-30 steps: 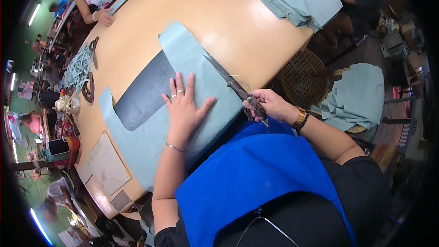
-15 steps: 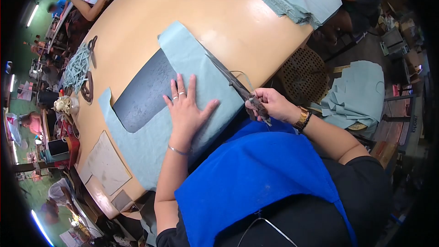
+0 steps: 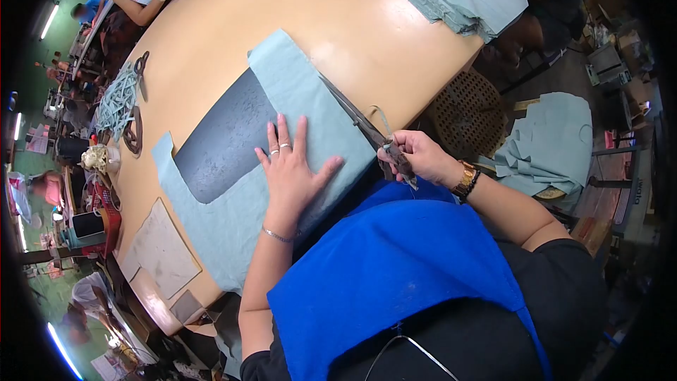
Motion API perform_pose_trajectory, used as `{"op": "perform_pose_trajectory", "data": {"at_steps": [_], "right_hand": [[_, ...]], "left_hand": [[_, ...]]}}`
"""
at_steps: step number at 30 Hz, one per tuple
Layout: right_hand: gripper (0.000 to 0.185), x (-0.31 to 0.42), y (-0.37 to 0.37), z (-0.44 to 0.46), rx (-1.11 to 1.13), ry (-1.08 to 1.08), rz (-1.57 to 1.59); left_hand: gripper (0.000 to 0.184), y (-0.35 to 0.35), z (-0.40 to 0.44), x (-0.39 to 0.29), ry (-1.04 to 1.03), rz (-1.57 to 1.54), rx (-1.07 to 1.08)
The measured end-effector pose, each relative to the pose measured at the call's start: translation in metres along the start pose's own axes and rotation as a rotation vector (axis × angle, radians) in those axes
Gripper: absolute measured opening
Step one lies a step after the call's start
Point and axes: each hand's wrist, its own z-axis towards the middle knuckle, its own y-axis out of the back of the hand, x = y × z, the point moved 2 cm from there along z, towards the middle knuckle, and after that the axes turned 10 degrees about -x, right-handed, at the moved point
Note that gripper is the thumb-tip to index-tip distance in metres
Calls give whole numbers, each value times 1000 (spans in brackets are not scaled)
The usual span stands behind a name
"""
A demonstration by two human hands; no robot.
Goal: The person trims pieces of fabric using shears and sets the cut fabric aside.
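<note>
1. Loose strips (image 3: 118, 109): pale green, heaped at the left side of the worktop (image 3: 374, 35).
2. Spare scissors (image 3: 142, 70): dark-handled, lying beside the strips, unheld.
3. Flat sheet (image 3: 163, 250): greyish, stained, near the worktop's lower-left edge.
4. Dark panel (image 3: 226, 134): smooth, grey, bordered by cloth on three sides.
5. Left hand (image 3: 290, 173): palm down, fingers spread wide, ringed; it presses on the cloth beside the panel and grasps nothing.
6. Pale green cloth (image 3: 321, 130): spread flat at the near side of the worktop, under the left hand. Good handling, in judgement: firm, even pressure close to the cut, fingers well clear of the blades, no ripple in the cloth.
7. Held scissors (image 3: 368, 129): long, dark, lying along the cloth's right edge, a thin curl beside them; whether the blades are parted cannot be told. Best used, in judgement, with long, steady strokes parallel to that edge.
8. Right hand (image 3: 421, 156): fingers closed around the scissors' wrapped handles.
9. Folded cloth (image 3: 543, 144): pale green, piled well apart, beyond the right wrist.
10. Dark frame (image 3: 627, 201), far right: small sideways lettering, apparently "iwata". No other writing is legible.
</note>
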Motion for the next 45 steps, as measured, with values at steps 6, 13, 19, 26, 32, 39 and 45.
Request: {"op": "perform_pose_trajectory", "data": {"at_steps": [6, 13, 19, 26, 32, 39, 45], "right_hand": [[29, 3, -2, 8, 22, 13, 47], [29, -2, -4, 7, 18, 21, 13], [28, 7, -2, 1, 42, -72, 168], [27, 2, -4, 9, 49, -14, 69], [28, 0, -6, 9, 22, 16, 34], [24, 3, -1, -3, -1, 38, -53], [23, 11, -13, 9, 4, -9, -12]], "left_hand": [[94, 3, -8, -5, -4, 0, 37], [85, -6, 22, 5, -8, 37, -69], [81, -16, 59, 17, 4, 13, -9], [86, -18, 48, 13, -2, 27, -52], [86, -18, 45, 11, 14, 40, -50], [86, -16, 42, 12, 19, 25, -69], [86, -9, 32, 6, 23, 44, -41]]}}
